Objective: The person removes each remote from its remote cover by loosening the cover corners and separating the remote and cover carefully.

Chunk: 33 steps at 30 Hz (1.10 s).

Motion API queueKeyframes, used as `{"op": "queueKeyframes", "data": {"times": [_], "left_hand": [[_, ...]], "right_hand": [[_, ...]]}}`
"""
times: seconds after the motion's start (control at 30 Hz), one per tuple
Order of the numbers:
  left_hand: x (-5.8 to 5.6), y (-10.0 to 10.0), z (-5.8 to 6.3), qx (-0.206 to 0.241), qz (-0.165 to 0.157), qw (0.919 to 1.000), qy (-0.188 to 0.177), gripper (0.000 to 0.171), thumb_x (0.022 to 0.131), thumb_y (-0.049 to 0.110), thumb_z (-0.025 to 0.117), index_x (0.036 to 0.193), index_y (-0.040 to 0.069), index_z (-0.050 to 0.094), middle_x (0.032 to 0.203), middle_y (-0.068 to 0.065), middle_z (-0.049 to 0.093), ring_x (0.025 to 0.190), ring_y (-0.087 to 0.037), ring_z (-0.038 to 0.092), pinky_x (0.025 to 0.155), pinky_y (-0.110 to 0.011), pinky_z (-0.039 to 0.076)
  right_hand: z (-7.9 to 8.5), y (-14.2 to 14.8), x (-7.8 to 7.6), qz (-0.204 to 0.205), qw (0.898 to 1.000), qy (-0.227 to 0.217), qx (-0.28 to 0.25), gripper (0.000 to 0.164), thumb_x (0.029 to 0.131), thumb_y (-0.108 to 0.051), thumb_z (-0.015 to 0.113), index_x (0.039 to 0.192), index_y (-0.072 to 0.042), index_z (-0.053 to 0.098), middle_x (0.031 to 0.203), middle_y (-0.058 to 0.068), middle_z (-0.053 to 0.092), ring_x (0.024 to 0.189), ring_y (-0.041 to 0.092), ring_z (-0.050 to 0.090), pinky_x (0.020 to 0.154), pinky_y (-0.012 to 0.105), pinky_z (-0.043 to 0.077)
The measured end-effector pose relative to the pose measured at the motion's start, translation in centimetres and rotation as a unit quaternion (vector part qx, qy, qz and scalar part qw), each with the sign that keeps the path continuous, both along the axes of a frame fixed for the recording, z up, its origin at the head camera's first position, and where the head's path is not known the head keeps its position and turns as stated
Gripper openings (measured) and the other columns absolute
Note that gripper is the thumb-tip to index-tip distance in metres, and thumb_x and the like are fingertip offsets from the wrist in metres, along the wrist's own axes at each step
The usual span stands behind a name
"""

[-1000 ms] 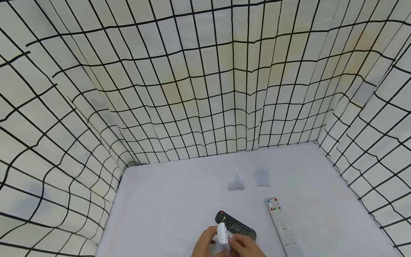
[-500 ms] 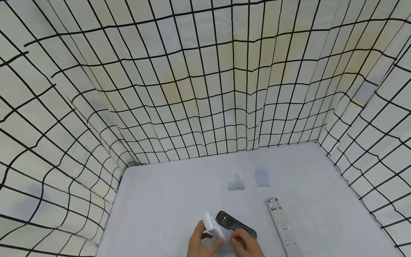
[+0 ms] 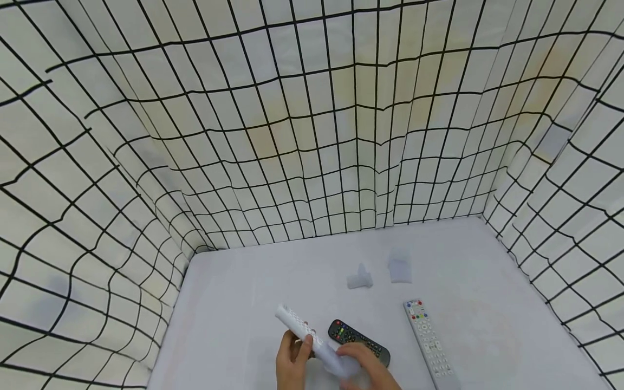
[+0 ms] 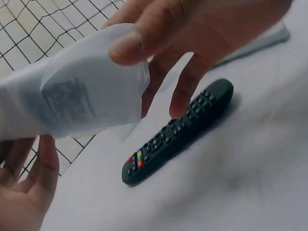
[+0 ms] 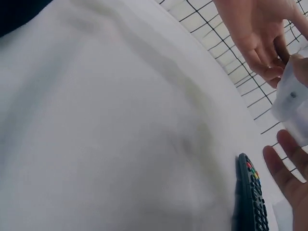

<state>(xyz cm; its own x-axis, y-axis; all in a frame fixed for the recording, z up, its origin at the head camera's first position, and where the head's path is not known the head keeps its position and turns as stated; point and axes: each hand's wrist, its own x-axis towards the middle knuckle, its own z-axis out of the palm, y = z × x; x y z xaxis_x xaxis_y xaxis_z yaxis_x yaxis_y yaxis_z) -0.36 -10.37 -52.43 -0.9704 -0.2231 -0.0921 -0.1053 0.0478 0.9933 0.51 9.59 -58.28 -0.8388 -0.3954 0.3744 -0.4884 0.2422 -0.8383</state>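
My left hand [image 3: 291,363] holds a long white remote [image 3: 296,322] that tilts up to the left, with small raised buttons in rows. A translucent plastic sleeve [image 3: 329,358] covers its lower right part. In the left wrist view, a dark printed label [image 4: 67,103] shows faintly through the sleeve. My right hand [image 3: 369,368] pinches the sleeve's loose end, the thumb on top and the other fingers spread below; it is blurred in the head view. Beneath it lies a black remote [image 3: 347,333], partly hidden, its coloured buttons at the far left end.
A second white remote [image 3: 429,341] lies face up on the white table [image 3: 229,314], to the right. Farther back are a crumpled translucent scrap [image 3: 359,280] and a flat translucent piece [image 3: 401,271]. White walls with black netting [image 3: 312,162] enclose the table.
My left hand has turned the white remote from nearly upright to slanting left, bringing its buttons into sight. The plastic sleeve now stretches toward my right hand. Both remotes on the table have not moved.
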Motion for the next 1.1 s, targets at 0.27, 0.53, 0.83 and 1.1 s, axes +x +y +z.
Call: {"op": "queueKeyframes", "data": {"times": [0.27,0.53,0.83,1.1], "left_hand": [[-0.6,-0.5,-0.3,0.149,-0.017,0.9873,-0.051,0.057,0.111,0.031,0.049,0.146,-0.01,0.031,0.117,-0.007,0.065,0.098,-0.012,0.072,0.09,-0.031,0.059],[-0.6,-0.5,0.3,0.268,0.001,0.9601,-0.081,0.052,0.11,0.036,0.051,0.145,0.003,0.032,0.118,-0.001,0.056,0.103,-0.017,0.068,0.094,-0.033,0.057],[-0.7,-0.6,0.5,0.308,-0.049,0.9499,-0.027,0.063,0.114,0.043,0.036,0.16,0.004,0.017,0.127,0.005,0.067,0.113,-0.017,0.072,0.101,-0.031,0.055],[-0.5,-0.6,-0.7,0.308,-0.033,0.9499,0.038,0.06,0.106,0.063,0.008,0.141,0.029,0.044,0.119,0.008,0.066,0.104,-0.014,0.072,0.096,-0.031,0.056]], "right_hand": [[1.3,0.1,0.8,-0.021,1.0,-0.011,-0.008,0.04,0.094,-0.021,0.078,0.133,-0.023,0.067,0.125,0.001,0.07,0.108,0.004,0.064,0.082,0.025,0.057],[2.8,0.3,1.0,-0.012,0.99,-0.136,-0.023,0.027,0.103,-0.023,0.066,0.124,-0.007,0.068,0.114,0.013,0.073,0.094,-0.005,0.062,0.077,0.023,0.059],[4.0,1.4,0.3,0.055,0.94,-0.315,-0.119,0.046,0.111,-0.03,0.051,0.13,0.011,0.056,0.122,0.016,0.065,0.094,0.003,0.065,0.08,0.026,0.059],[3.4,1.1,0.3,0.089,0.913,-0.367,-0.153,0.054,0.109,-0.032,0.054,0.128,0.018,0.053,0.124,0.013,0.065,0.1,0.004,0.067,0.084,0.022,0.058]]}}
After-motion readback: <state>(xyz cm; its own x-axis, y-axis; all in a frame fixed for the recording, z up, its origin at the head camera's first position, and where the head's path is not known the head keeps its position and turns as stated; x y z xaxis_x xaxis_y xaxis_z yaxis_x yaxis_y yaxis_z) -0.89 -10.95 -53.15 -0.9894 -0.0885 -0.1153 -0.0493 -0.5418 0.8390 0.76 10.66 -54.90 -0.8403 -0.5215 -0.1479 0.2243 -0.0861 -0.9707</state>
